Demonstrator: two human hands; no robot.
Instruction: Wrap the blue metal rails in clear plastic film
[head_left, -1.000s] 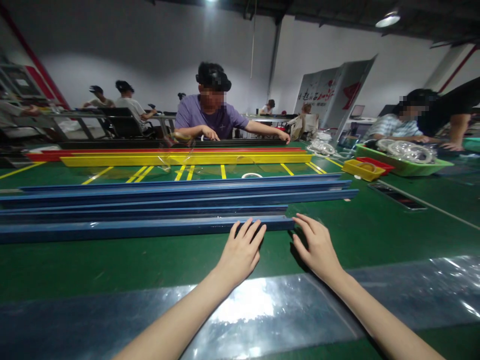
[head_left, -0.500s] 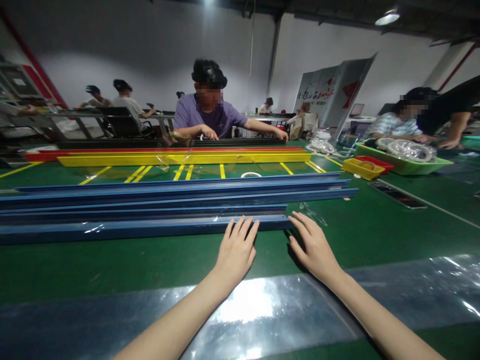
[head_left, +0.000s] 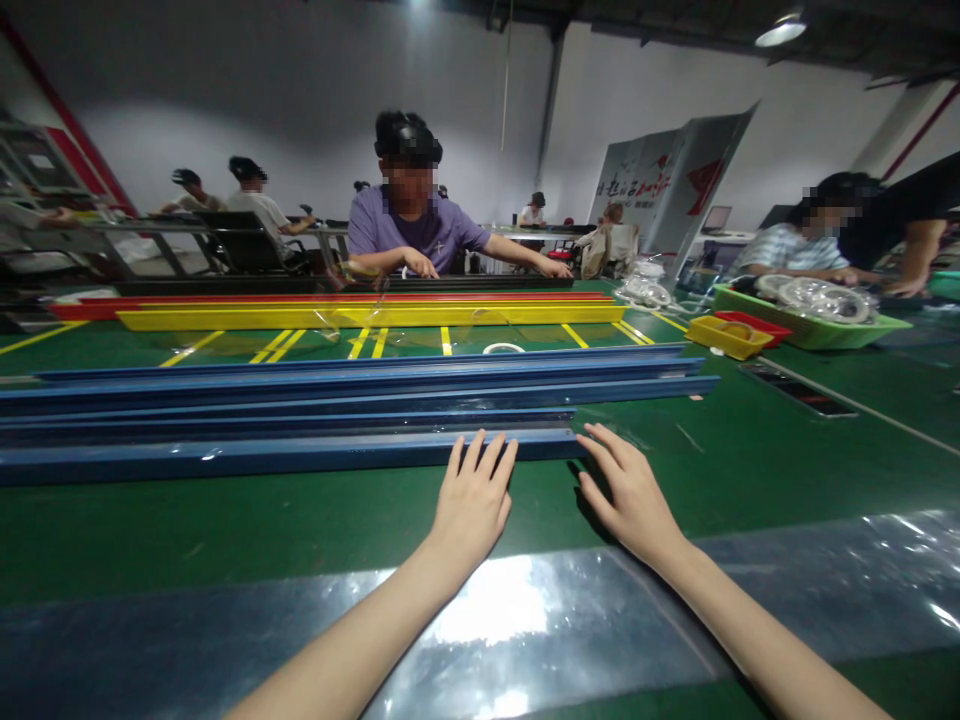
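A long blue channel strip (head_left: 225, 462) lies across the green table in front of me, wrapped in part by shiny clear film. My left hand (head_left: 474, 500) rests palm down, fingers spread, with its fingertips on the strip's near side. At the strip's right end is my right hand (head_left: 626, 488), its fingers apart and the fingertips at or touching that end. Neither hand is closed around anything. More blue strips (head_left: 450, 378) lie just behind, roughly parallel. Beneath my forearms a wide sheet of clear plastic (head_left: 360, 630) stretches along the table's near side.
Yellow strips (head_left: 375, 316) and red strips (head_left: 225, 301) lie farther back, before a co-worker in a purple shirt (head_left: 424, 235). To the right are a phone (head_left: 799, 390), a small yellow tray (head_left: 724, 340) and a green basket (head_left: 832, 333) holding plastic-wrapped rings.
Both my hands keep almost the same place. The thin clear film beyond my right hand has shifted a little. The co-worker opposite has leaned slightly to the left.
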